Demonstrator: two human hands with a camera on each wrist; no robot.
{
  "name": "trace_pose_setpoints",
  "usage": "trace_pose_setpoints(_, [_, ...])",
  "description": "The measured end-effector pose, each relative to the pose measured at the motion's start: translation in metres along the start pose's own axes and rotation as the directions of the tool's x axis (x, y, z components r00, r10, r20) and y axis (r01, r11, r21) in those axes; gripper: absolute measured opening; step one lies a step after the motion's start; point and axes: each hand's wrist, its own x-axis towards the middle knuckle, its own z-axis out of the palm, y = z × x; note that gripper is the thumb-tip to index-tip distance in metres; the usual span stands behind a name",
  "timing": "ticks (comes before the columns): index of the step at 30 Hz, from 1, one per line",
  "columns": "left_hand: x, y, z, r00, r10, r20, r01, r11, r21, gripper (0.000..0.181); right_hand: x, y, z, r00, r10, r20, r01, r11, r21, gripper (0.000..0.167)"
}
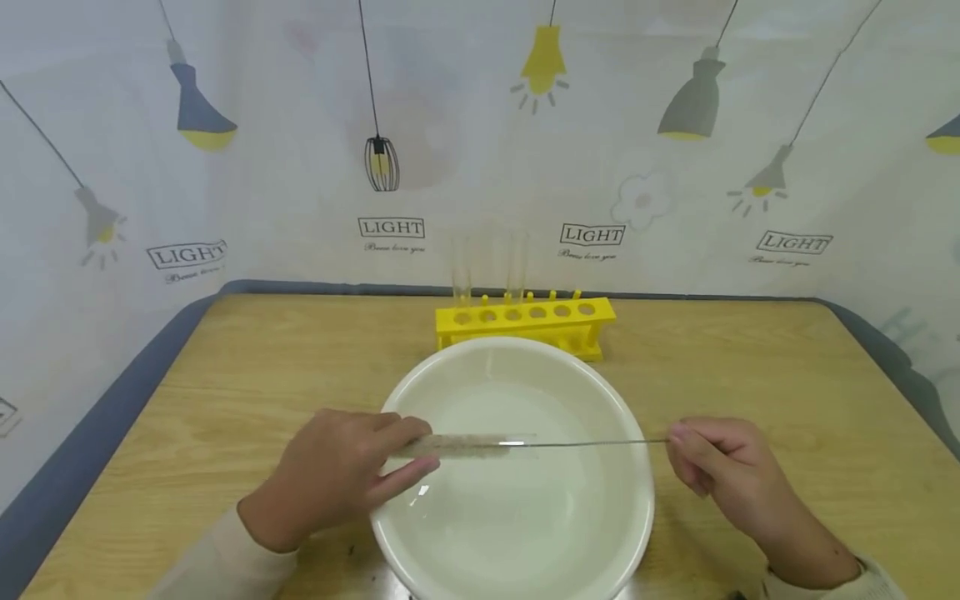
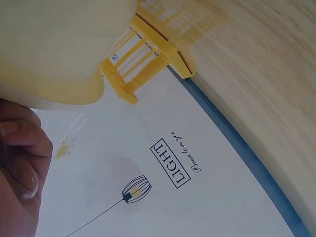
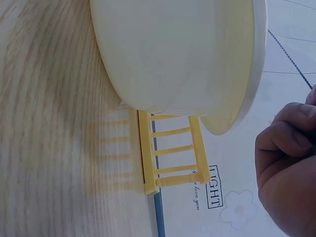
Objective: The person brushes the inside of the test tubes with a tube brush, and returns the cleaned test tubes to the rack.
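Note:
Over a white basin (image 1: 642,492), my left hand (image 1: 337,467) grips a clear test tube (image 1: 525,436) near its left end. The tube lies level, and the bristles of a test tube brush (image 1: 468,447) are inside it. From the tube's open end the brush's thin twisted wire handle (image 1: 600,443) runs right. My right hand (image 1: 723,467) pinches the end of that wire, just beyond the basin's right rim. In the right wrist view, the curled fingers (image 3: 281,136) show beside the wire (image 3: 291,61). The left wrist view catches only part of the left hand (image 2: 22,148).
Behind the basin stands a yellow test tube rack (image 1: 525,315), with two clear tubes (image 1: 517,267) upright in it. The basin holds what looks like clear water. A wooden table (image 1: 247,375) lies beneath, and a lamp-printed sheet (image 1: 480,150) hangs along its back.

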Motion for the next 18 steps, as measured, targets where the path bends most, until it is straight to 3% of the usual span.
trace_pose_setpoints(14, [0.0005,-0.0028,-0.0007,1.0,0.017,-0.007,-0.017,1.0,0.001,0.05,-0.0011,-0.0004,-0.0013,1.0,0.008,-0.01,-0.007,0.999,0.054,0.045])
trace_pose_setpoints(18, [0.0024,-0.007,-0.0023,0.999,0.033,-0.036,-0.033,0.999,0.017,0.05,-0.0014,-0.0001,-0.0029,1.0,0.02,-0.015,-0.019,0.999,0.045,0.046])
